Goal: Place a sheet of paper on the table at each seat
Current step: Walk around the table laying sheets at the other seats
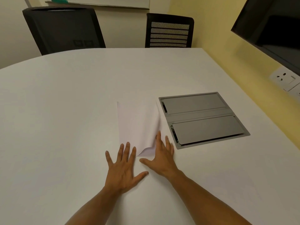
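White paper (136, 124) lies on the white table (65, 111), just left of a grey hatch. Its near right corner is curled up off the surface. I cannot tell whether it is one sheet or a thin stack. My left hand (123, 169) rests flat with the fingers spread, its fingertips at the paper's near left edge. My right hand (162, 158) is also spread flat. Its index finger touches the lifted corner and its thumb points under the curl. Neither hand is closed around the paper.
A grey double-lid cable hatch (203, 119) is set into the table to the right of the paper. Two black chairs (65, 30) (169, 31) stand at the far edge. A dark screen (272, 26) and a wall socket (283, 77) are on the yellow wall at right.
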`<state>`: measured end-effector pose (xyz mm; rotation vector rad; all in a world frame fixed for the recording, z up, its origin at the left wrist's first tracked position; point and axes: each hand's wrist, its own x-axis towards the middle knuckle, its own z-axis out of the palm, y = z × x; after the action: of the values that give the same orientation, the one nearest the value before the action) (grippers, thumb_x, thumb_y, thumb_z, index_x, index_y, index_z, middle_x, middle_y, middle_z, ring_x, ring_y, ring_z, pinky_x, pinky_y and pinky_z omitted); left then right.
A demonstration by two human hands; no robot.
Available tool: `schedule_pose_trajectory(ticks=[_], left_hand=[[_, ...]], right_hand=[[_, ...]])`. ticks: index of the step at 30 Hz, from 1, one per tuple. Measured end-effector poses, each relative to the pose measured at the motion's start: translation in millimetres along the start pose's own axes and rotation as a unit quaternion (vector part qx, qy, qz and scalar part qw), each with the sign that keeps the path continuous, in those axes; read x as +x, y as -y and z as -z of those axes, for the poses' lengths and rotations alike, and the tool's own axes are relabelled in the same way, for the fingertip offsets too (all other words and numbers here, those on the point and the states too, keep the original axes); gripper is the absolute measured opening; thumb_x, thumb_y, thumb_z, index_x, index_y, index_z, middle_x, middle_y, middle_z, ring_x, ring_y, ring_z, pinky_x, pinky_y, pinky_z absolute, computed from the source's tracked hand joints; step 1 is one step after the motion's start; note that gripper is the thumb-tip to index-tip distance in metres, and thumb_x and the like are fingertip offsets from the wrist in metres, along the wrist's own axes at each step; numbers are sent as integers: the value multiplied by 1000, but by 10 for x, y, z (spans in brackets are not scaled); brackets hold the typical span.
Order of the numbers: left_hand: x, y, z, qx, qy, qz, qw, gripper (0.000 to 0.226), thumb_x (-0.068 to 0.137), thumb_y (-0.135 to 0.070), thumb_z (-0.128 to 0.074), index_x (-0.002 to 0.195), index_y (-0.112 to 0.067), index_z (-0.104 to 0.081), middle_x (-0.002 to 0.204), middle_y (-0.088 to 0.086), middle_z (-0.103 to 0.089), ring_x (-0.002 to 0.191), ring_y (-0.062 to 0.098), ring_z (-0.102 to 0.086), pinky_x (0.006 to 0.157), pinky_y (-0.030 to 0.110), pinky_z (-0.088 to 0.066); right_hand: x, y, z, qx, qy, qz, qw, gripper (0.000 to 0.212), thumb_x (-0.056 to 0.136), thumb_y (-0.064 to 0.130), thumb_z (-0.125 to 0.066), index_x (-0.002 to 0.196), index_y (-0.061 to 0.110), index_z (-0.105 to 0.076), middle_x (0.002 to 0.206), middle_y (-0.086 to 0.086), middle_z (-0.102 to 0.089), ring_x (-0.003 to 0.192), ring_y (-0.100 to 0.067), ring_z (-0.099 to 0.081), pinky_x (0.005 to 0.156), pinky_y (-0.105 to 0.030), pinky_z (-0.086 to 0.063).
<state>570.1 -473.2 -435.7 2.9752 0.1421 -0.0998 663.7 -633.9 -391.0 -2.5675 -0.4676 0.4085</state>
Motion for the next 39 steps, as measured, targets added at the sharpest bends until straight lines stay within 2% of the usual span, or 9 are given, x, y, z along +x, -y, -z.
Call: schedule_pose_trajectory(ticks=[6, 13, 16, 21, 24, 29, 32, 36, 39], left_hand=[[4, -6, 10, 4, -4, 3, 1000, 102, 81, -89, -26, 156, -20, -26, 165, 8, -13, 152, 31, -11, 110, 77, -4], [12, -6, 10, 0, 13, 0, 1000, 102, 81, -89, -26, 155, -19, -29, 165, 10, -16, 151, 33, -15, 108, 78, -9], [15, -4, 15, -2, 13, 0, 1000, 103, 81, -90, -26, 155, -18, -29, 165, 10, -15, 152, 33, -14, 108, 79, -9], [-21, 12, 85, -45, -31, 2, 999, 117, 75, -95, -23, 157, -19, 12, 165, 7, 18, 152, 26, 13, 114, 70, 8], [-14, 77, 97, -112, -82, 16, 990, 112, 81, -89, -24, 157, -15, 13, 166, 8, 14, 153, 22, 11, 118, 60, 6], [-180, 163, 319, -439, -148, 125, 877, 83, 90, -65, -44, 157, -22, -21, 159, -4, -34, 147, 12, -29, 120, 35, -21], [-327, 376, 607, -512, -136, 198, 825, 65, 84, -65, -49, 129, -19, -61, 128, 2, -67, 121, 21, -61, 103, 33, -44], [-606, 635, 1009, -669, -93, 246, 695, 56, 93, -57, -55, 118, -8, -65, 109, 13, -74, 102, 22, -72, 86, 43, -57], [-870, 783, 1289, -667, -72, 261, 695, 36, 95, -42, -61, 110, -10, -68, 103, 10, -75, 90, 18, -74, 76, 38, -58]], right_hand=[[277, 223, 273, 315, -57, -80, 944, 129, 68, 63, -79, 154, 35, 15, 152, 1, -36, 133, -23, -47, 104, -39, -46], [600, 172, 507, 272, -83, -217, 934, 41, 86, 25, -70, 123, 8, -62, 120, -10, -68, 104, -27, -66, 88, -38, -57], [646, 135, 513, 215, -57, -234, 946, 18, 82, 6, -63, 97, -3, -66, 100, -18, -72, 74, -24, -65, 63, -30, -49], [566, 154, 532, 272, -75, -261, 923, 26, 86, 4, -65, 110, -7, -63, 110, -17, -70, 102, -33, -66, 89, -44, -56], [384, 154, 524, 346, -99, -262, 895, 11, 89, 4, -67, 99, 7, -67, 101, -8, -71, 97, -26, -68, 82, -37, -56], [-55, 120, 479, 432, -145, -237, 858, 12, 88, 8, -69, 93, 19, -69, 98, 1, -73, 88, -17, -68, 80, -31, -56], [-408, 142, 452, 462, -147, -223, 846, 15, 89, 11, -71, 95, 25, -68, 98, 4, -72, 92, -17, -68, 86, -34, -57], [-875, 301, 352, 488, -107, -201, 843, 18, 89, 11, -72, 90, 29, -68, 97, 5, -74, 91, -15, -70, 86, -33, -58], [-1202, 512, 245, 508, -73, -183, 838, 16, 88, 10, -72, 95, 25, -71, 97, 4, -75, 91, -16, -72, 85, -32, -59]])
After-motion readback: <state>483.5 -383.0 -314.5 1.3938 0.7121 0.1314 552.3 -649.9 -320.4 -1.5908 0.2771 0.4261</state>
